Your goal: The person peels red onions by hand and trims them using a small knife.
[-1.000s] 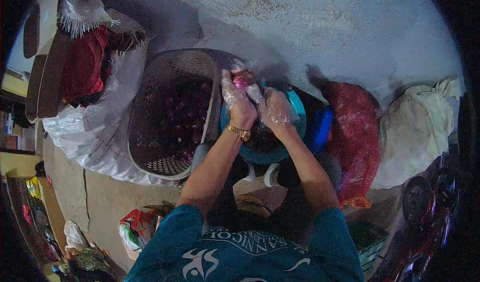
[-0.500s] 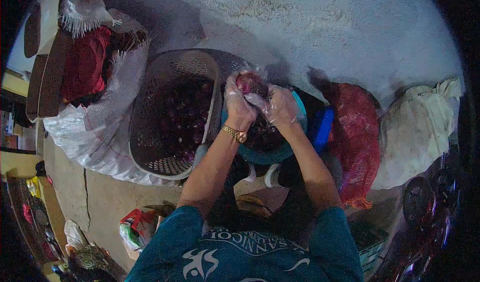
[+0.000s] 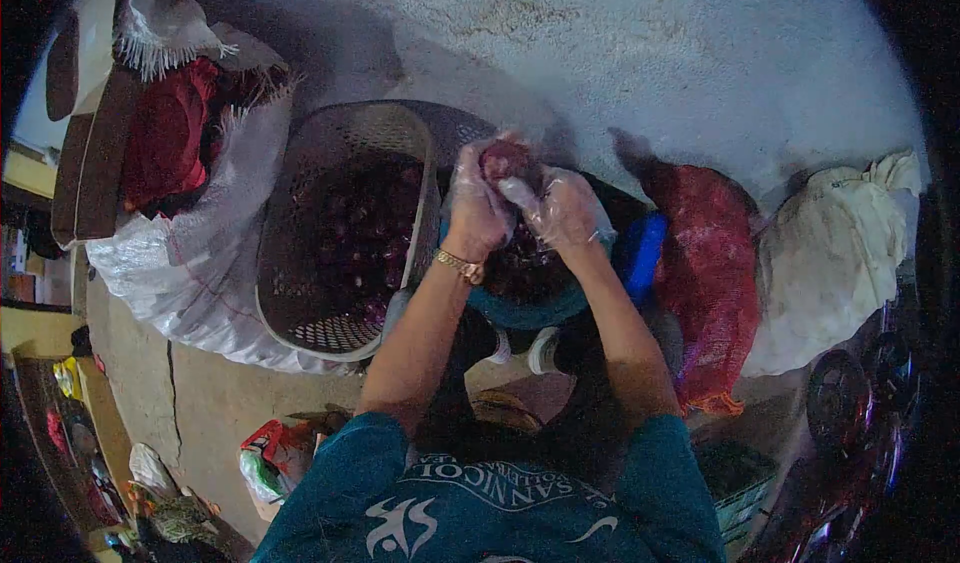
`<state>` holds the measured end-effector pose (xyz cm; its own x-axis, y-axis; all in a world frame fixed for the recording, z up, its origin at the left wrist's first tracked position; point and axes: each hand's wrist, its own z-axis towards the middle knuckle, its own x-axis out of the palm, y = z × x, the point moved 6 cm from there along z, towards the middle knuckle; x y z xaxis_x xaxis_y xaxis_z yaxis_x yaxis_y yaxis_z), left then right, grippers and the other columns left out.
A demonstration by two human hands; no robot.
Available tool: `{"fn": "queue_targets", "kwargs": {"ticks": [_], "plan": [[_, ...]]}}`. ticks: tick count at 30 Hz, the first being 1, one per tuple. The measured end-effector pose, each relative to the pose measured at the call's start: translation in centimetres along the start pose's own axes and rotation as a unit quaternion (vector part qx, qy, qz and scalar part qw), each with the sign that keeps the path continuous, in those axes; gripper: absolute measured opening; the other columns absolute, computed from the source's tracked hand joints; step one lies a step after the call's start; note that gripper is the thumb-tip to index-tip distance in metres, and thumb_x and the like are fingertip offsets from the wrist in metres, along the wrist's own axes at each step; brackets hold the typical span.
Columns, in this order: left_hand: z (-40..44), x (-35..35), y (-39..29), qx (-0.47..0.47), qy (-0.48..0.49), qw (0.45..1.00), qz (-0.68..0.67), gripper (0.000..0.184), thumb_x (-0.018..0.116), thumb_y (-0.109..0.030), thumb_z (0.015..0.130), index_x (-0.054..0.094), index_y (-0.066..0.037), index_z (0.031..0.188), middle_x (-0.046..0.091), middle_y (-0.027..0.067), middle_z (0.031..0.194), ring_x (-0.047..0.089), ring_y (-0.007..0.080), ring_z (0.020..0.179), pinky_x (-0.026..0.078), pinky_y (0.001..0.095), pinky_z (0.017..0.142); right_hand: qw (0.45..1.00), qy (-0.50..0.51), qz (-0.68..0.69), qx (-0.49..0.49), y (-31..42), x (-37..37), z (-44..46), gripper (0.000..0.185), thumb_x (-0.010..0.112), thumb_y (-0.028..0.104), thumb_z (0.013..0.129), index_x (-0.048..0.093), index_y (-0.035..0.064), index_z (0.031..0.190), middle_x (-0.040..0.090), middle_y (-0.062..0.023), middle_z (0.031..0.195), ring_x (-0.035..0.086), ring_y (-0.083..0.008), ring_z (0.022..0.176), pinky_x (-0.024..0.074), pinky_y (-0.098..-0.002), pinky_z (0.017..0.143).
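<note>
A red onion (image 3: 503,160) is held up between my two hands, above the teal basin (image 3: 530,313). My left hand (image 3: 478,208), in a clear plastic glove, is wrapped round the onion from the left and below. My right hand (image 3: 568,211), gloved the same way, presses against its right side with the thumb and fingers. Any tool or loose skin in the right fingers is too blurred to make out. Dark red onions (image 3: 522,268) lie in the basin under my hands.
A grey plastic basket (image 3: 345,348) of dark red onions stands left of the basin. Further left is a white woven sack (image 3: 170,273). To the right are a blue object (image 3: 647,253), a red mesh sack (image 3: 710,283) and a whitish sack (image 3: 835,263). A rough wall (image 3: 640,53) rises behind.
The onion has turned and shifted slightly right within my hands. My left wrist has moved a little to the left; both hands stay on the onion.
</note>
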<state>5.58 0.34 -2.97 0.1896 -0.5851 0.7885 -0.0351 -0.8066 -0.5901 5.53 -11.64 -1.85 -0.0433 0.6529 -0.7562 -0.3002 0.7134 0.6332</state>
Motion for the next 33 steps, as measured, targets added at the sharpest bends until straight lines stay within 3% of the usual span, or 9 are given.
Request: {"fn": "queue_targets", "kwargs": {"ticks": [7, 9, 16, 18, 21, 28, 30, 31, 33], "plan": [[-0.8, -1.1, 0.7, -0.095, -0.075, 0.987, -0.108, 0.033, 0.039, -0.037, 0.092, 0.052, -0.007, 0.1, 0.06, 0.0094, 0.094, 0.057, 0.0249, 0.085, 0.05, 0.0408, 0.078, 0.996, -0.075, -0.025, -0.043, 2.1, -0.3, -0.8, 0.068, 0.056, 0.064, 0.078, 0.062, -0.0026, 0.09, 0.063, -0.0244, 0.083, 0.061, -0.0414, 0.084, 0.0478, -0.0475, 0.073], [-1.5, -0.6, -0.2, 0.012, -0.108, 0.991, -0.072, 0.028, 0.04, -0.033, 0.093, 0.057, -0.01, 0.094, 0.062, 0.0048, 0.088, 0.058, 0.0203, 0.08, 0.049, 0.0334, 0.076, 0.994, 0.071, 0.053, 0.061, 1.3, 1.1, -0.5, 0.061, 0.056, 0.057, 0.082, 0.061, -0.0028, 0.093, 0.063, -0.0245, 0.084, 0.06, -0.0417, 0.085, 0.048, -0.0478, 0.074], [-0.6, -1.0, -0.1, 0.108, -0.084, 0.99, -0.034, 0.026, 0.042, -0.034, 0.093, 0.055, -0.011, 0.095, 0.06, 0.0031, 0.094, 0.055, 0.0176, 0.087, 0.044, 0.0336, 0.082, 0.998, -0.008, -0.002, -0.059, -0.7, 4.1, -0.9, 0.041, 0.054, 0.035, 0.088, 0.059, -0.004, 0.096, 0.061, -0.0267, 0.091, 0.059, -0.044, 0.084, 0.0489, -0.0471, 0.072], [-0.3, -0.7, -0.6, 0.165, -0.092, 0.982, 0.014, 0.024, 0.041, -0.03, 0.096, 0.053, -0.01, 0.087, 0.054, -0.0002, 0.081, 0.049, 0.01, 0.071, 0.04, 0.0251, 0.064, 0.99, -0.041, -0.03, -0.131, -0.1, 4.2, -1.5, 0.028, 0.054, 0.018, 0.086, 0.057, -0.0047, 0.101, 0.06, -0.0258, 0.097, 0.06, -0.0424, 0.081, 0.0494, -0.0477, 0.07], [-0.7, 0.1, -1.1, 0.197, -0.06, 0.977, 0.052, 0.025, 0.042, -0.031, 0.097, 0.054, -0.01, 0.088, 0.053, -0.0012, 0.08, 0.047, 0.0078, 0.07, 0.04, 0.0228, 0.064, 0.997, 0.062, -0.01, -0.044, -0.1, 4.2, -1.2, 0.027, 0.048, 0.009, 0.087, 0.053, -0.0057, 0.108, 0.059, -0.0237, 0.099, 0.059, -0.0375, 0.086, 0.0483, -0.0477, 0.077], [-1.9, 2.1, -2.1, 0.207, -0.085, 0.964, 0.147, 0.025, 0.046, -0.032, 0.096, 0.055, -0.009, 0.093, 0.054, -0.0009, 0.08, 0.048, 0.0071, 0.07, 0.041, 0.0225, 0.063, 0.986, 0.033, 0.155, 0.057, 0.4, 3.3, -1.2, 0.051, 0.043, 0.04, 0.093, 0.046, -0.0012, 0.123, 0.048, -0.0281, 0.121, 0.048, -0.038, 0.11, 0.0377, -0.0416, 0.093], [-1.6, 2.3, -2.1, 0.203, -0.057, 0.939, 0.273, 0.029, 0.047, -0.036, 0.095, 0.056, -0.008, 0.094, 0.056, -0.0001, 0.082, 0.051, 0.0098, 0.074, 0.045, 0.0258, 0.068, 0.791, 0.048, 0.552, 0.258, -0.7, 5.1, -1.4, 0.053, 0.045, 0.044, 0.092, 0.051, -0.0022, 0.117, 0.054, -0.0286, 0.111, 0.053, -0.039, 0.101, 0.0419, -0.0451, 0.086], [-1.4, 2.1, -2.1, 0.202, -0.057, 0.939, 0.274, 0.029, 0.047, -0.036, 0.095, 0.056, -0.008, 0.094, 0.056, -0.0001, 0.082, 0.051, 0.0098, 0.074, 0.045, 0.0258, 0.068, 0.791, 0.048, 0.552, 0.258, -1.1, 4.6, -1.4, 0.053, 0.045, 0.044, 0.092, 0.051, -0.0022, 0.117, 0.054, -0.0286, 0.111, 0.053, -0.039, 0.101, 0.0419, -0.0451, 0.086], [-0.3, 1.6, -0.5, 0.062, -0.035, 0.992, 0.103, 0.038, 0.048, -0.045, 0.093, 0.058, -0.008, 0.094, 0.059, 0.0024, 0.085, 0.056, 0.0155, 0.078, 0.048, 0.0312, 0.075, 0.985, 0.062, 0.113, 0.117, -1.2, 1.7, -0.7, 0.059, 0.049, 0.053, 0.087, 0.058, -0.0022, 0.108, 0.06, -0.0272, 0.096, 0.058, -0.0406, 0.091, 0.0453, -0.0464, 0.077]]}}
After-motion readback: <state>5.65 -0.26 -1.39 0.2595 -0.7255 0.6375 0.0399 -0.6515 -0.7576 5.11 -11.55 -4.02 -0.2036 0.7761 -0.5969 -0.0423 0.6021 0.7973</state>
